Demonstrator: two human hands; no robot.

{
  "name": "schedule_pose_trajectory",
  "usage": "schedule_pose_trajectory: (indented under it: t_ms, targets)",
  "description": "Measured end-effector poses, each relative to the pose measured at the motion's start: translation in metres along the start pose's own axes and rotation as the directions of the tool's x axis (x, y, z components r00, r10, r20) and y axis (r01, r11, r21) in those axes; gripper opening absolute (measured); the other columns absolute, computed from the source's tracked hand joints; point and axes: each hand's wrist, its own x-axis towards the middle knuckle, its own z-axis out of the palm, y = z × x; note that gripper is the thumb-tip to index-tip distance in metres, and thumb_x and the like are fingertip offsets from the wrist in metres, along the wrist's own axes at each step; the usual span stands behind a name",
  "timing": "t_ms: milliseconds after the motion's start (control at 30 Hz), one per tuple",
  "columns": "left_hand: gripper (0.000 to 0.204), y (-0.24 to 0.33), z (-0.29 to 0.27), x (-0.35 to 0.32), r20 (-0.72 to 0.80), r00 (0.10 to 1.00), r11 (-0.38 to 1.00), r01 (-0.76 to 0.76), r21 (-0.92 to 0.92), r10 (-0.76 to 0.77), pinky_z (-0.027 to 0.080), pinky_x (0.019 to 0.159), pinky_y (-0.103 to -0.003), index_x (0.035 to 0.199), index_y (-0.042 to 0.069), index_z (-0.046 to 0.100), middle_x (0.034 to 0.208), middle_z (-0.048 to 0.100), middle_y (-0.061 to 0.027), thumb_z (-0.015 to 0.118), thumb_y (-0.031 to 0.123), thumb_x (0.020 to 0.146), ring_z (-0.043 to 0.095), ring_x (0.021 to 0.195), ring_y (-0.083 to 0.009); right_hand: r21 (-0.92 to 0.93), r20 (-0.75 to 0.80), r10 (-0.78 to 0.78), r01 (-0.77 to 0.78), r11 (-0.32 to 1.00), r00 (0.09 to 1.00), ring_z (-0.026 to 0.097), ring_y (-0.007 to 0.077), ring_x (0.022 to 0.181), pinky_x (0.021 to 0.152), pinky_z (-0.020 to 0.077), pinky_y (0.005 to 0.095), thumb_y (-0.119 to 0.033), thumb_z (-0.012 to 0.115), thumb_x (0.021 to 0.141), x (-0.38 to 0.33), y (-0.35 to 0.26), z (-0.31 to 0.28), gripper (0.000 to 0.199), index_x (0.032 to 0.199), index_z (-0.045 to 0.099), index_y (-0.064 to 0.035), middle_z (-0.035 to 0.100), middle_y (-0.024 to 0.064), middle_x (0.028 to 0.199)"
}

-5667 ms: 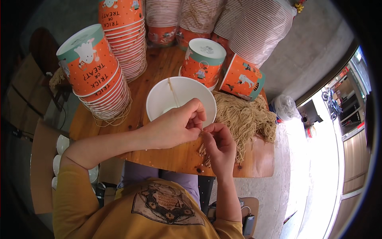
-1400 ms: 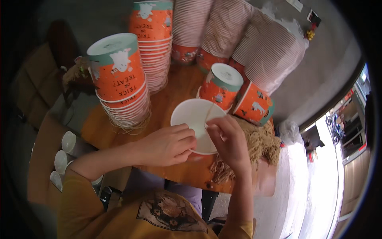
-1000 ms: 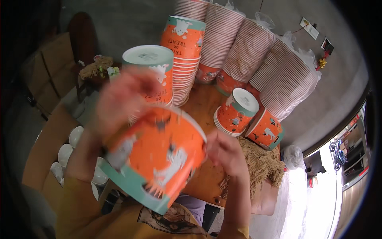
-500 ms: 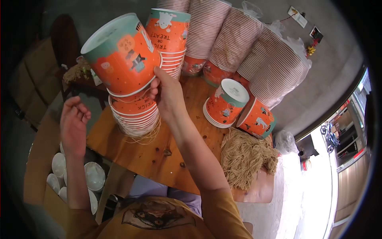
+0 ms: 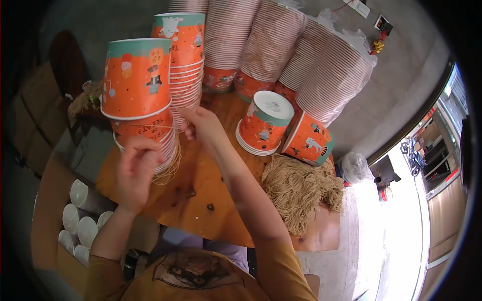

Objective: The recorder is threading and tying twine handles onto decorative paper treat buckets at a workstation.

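A tall orange paper bucket with a teal band stands upside down on a nested stack of like buckets. Thin tan strings hang about this stack's right side. Just right of the stack is my right hand, its fingers curled together; whatever they pinch cannot be made out. My left hand is lifted before the lower part of the stack, its curled fingers blurred by motion. Behind stands a second stack of buckets, also upside down.
Tall plastic-wrapped stacks of buckets line the wall. A short upturned stack and a tipped bucket stand right on the wooden table, near a tan string bundle. White-ended cylinders fill a cardboard box at lower left.
The tilted top bucket now sits straight on the stack. My right hand has let go of its rim and lowered slightly. My left hand has moved right, toward the stack. The view has shifted.
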Motion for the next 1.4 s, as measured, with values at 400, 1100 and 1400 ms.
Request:
schedule_pose_trajectory:
  t_ms: [400, 1100, 1400]
  targets:
    - [0.047, -0.118, 0.255, 0.093, 0.462, 0.842, 0.948, 0.318, -0.006, -0.279, 0.049, 0.074, -0.031, 0.124, -0.008, 0.048, 0.104, 0.063, -0.0157, 0.058, 0.024, 0.091, 0.06, 0.095, -0.0167, -0.644, 0.118, -0.026, 0.096, 0.759, 0.993, 0.065, 0.0199, 0.09, 0.081, 0.0516, 0.035, -0.013, 0.06, 0.091, -0.147, 0.048, -0.049, 0.023, 0.109, 0.062, 0.0, 0.066, 0.0136, 0.099]
    - [0.017, -0.015, 0.167, 0.037, 0.632, 0.717, 0.85, -0.499, 0.169, 0.295, 0.04, 0.082, -0.041, 0.104, 0.003, 0.059, 0.082, 0.053, -0.0109, 0.055, 0.002, 0.087, 0.053, 0.082, -0.0317, -0.906, -0.338, -0.628, -0.422, 0.016, 0.701, 0.054, 0.0302, 0.093, 0.073, 0.0478, 0.0411, -0.013, 0.055, 0.088, -0.29, 0.02, -0.172, 0.012, 0.099, 0.06, -0.0111, 0.055, 0.0077, 0.094]
    - [0.02, -0.027, 0.092, -0.002, 0.676, 0.705, 0.723, -0.58, 0.376, 0.214, 0.038, 0.093, -0.045, 0.098, 0.005, 0.06, 0.087, 0.054, -0.0093, 0.059, 0.001, 0.078, 0.054, 0.09, -0.0291, -0.937, -0.195, -0.619, -0.332, -0.113, 0.761, 0.054, 0.0307, 0.094, 0.074, 0.0514, 0.0415, -0.004, 0.058, 0.083, -0.288, 0.02, -0.186, 0.015, 0.096, 0.06, -0.0112, 0.055, 0.0066, 0.1]
